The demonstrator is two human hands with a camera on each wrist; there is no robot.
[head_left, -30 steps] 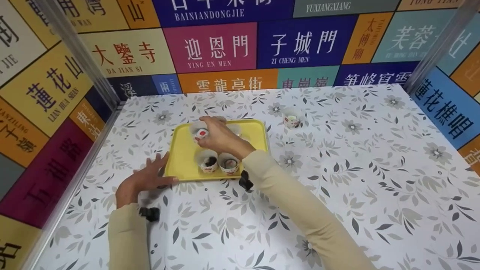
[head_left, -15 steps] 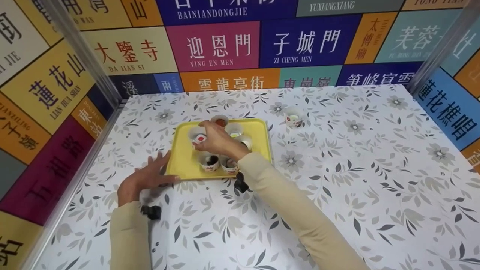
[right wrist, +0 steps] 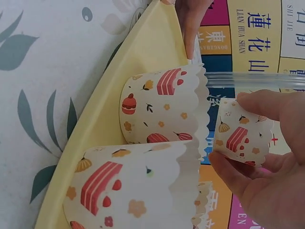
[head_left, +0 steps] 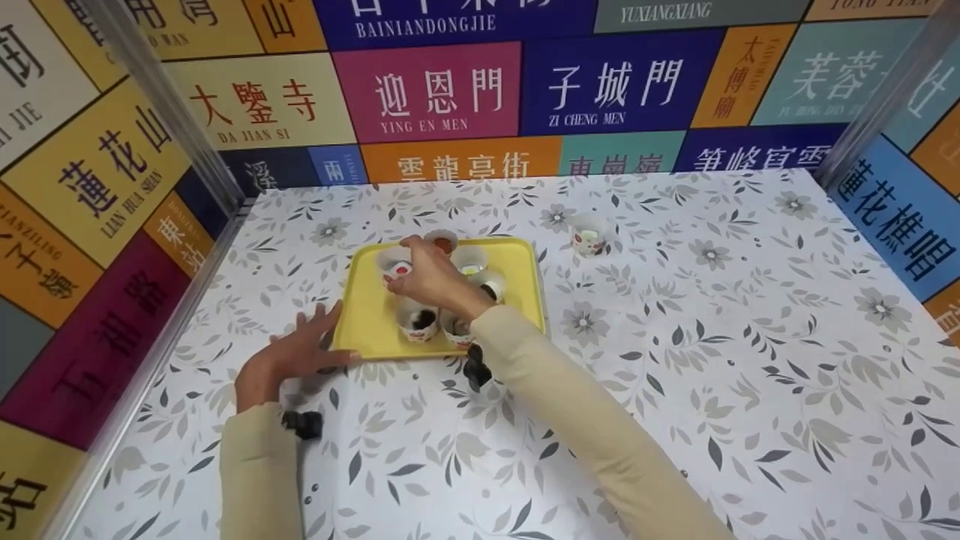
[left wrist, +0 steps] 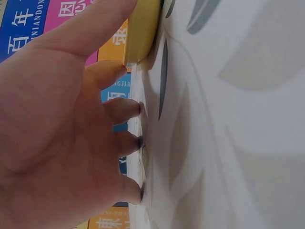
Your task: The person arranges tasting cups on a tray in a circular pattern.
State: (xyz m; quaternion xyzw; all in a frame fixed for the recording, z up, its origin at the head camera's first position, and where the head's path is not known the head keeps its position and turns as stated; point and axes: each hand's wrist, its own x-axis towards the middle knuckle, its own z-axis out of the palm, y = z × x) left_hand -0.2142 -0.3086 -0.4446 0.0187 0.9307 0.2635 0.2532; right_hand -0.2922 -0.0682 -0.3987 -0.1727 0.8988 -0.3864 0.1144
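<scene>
My right hand [head_left: 435, 277] pinches a paper cupcake cup [head_left: 391, 271] over the back left of a yellow tray [head_left: 367, 330]. A small white and red thing shows inside that cup. In the right wrist view, thumb and fingers grip the cup's printed wall [right wrist: 240, 138]. My left hand [head_left: 296, 349] rests at the tray's left front corner with fingers spread, thumb and index finger at its rim. Nearest my right wrist are a cup with dark contents [head_left: 417, 322] and another cup [head_left: 454, 330] partly hidden by the forearm.
Along the tray's right and back stand more cups: one with something dark [head_left: 491, 289], one with yellow-white contents [head_left: 471, 262], and one with reddish-brown contents [head_left: 441, 241]. Another paper cup [head_left: 587, 236] stands on the floral tablecloth [head_left: 720, 375], right of the tray. Printed walls enclose the table.
My right hand and wrist have shifted slightly, uncovering more of the cups at the tray's back and right. The cup stays in its grip. My left hand holds its place.
</scene>
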